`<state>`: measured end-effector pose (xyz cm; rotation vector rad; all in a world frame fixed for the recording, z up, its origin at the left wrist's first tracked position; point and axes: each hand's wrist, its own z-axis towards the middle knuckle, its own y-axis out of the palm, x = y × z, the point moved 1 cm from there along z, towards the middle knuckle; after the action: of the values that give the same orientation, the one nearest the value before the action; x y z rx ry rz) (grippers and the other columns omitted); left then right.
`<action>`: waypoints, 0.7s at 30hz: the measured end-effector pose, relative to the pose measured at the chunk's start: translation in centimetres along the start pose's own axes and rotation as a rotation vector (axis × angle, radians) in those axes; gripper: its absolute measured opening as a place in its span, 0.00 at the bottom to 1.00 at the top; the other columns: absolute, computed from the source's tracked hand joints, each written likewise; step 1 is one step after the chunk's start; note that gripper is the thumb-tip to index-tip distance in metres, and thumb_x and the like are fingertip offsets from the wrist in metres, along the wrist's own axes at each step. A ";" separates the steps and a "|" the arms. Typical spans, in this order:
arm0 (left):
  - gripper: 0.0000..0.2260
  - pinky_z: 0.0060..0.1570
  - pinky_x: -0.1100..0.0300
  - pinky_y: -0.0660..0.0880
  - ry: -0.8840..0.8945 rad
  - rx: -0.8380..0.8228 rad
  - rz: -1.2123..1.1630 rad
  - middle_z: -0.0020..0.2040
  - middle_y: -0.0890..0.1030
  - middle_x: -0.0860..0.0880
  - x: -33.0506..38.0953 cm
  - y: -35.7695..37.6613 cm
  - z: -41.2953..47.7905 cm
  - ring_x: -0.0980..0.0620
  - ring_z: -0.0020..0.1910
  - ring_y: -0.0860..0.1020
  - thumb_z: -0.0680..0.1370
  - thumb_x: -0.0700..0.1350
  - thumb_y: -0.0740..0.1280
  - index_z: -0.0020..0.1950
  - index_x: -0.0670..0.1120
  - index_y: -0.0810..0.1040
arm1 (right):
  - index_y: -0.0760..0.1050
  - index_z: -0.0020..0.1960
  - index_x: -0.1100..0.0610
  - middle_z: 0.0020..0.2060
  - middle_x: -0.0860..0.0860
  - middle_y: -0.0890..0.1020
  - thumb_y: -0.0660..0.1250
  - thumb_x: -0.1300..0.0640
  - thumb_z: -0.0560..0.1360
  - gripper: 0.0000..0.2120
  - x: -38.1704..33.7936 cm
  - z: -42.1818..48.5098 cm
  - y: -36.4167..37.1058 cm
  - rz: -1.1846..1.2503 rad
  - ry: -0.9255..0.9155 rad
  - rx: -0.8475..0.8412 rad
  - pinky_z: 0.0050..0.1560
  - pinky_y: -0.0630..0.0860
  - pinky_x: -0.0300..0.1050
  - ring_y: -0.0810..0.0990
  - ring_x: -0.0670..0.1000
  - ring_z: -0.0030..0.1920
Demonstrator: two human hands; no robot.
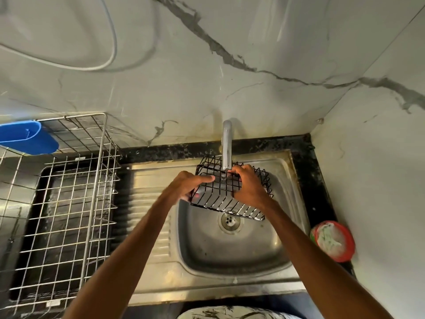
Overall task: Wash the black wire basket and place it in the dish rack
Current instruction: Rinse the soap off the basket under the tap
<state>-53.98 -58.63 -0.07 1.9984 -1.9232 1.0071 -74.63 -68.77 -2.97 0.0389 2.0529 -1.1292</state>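
Black wire basket (230, 192) held tilted over the steel sink (230, 254), directly under the tap spout (227, 146) and above the drain (230, 222). Left hand (187, 185) grips the basket's left end, thumb stretched along the upper rim; right hand (249, 186) is closed around the right side, fingers hooked through the wires (any water flow is too faint to make out). Wire dish rack (69, 203) stands on the counter just left of the sink, a blue plastic holder (27, 137) hung at its far edge; a red-rimmed round container (333, 240) sits on the dark counter to the right.
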 end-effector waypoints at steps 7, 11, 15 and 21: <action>0.26 0.42 0.47 0.86 -0.006 -0.022 0.109 0.49 0.86 0.42 2.7 1.3 1.3 0.44 0.40 0.87 0.70 0.58 0.80 0.55 0.39 0.81 | 0.71 0.69 0.48 0.64 0.52 0.70 0.78 0.67 0.65 0.37 2.1 -0.8 -0.2 0.022 0.058 -0.002 0.50 0.63 0.22 0.71 0.50 0.65; 0.28 0.46 0.48 0.85 0.049 0.121 0.257 0.44 0.85 0.45 3.6 1.7 2.0 0.46 0.41 0.86 0.66 0.66 0.79 0.45 0.42 0.81 | 0.61 0.78 0.52 0.75 0.56 0.67 0.76 0.63 0.72 0.40 0.6 -1.6 -2.8 -0.032 0.025 -0.174 0.67 0.67 0.42 0.68 0.57 0.74; 0.27 0.31 0.61 0.75 0.090 0.221 0.392 0.38 0.81 0.47 4.1 1.6 2.4 0.53 0.34 0.78 0.68 0.68 0.77 0.39 0.45 0.76 | 0.54 0.82 0.55 0.75 0.64 0.67 0.65 0.53 0.83 0.33 -3.2 -2.7 -4.6 0.000 -0.043 -0.167 0.52 0.72 0.24 0.76 0.42 0.52; 0.32 0.42 0.55 0.82 0.077 0.274 0.378 0.41 0.82 0.46 3.8 1.3 2.7 0.48 0.42 0.83 0.67 0.73 0.74 0.42 0.43 0.80 | 0.32 0.81 0.53 0.81 0.52 0.34 0.52 0.31 0.80 0.45 -6.8 -4.4 3.9 0.145 -0.078 -0.130 0.80 0.39 0.59 0.33 0.52 0.80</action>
<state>-54.58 -63.40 -0.31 1.7193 -2.2769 1.4864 -71.18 -61.03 -0.05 0.0769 2.0147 -0.8937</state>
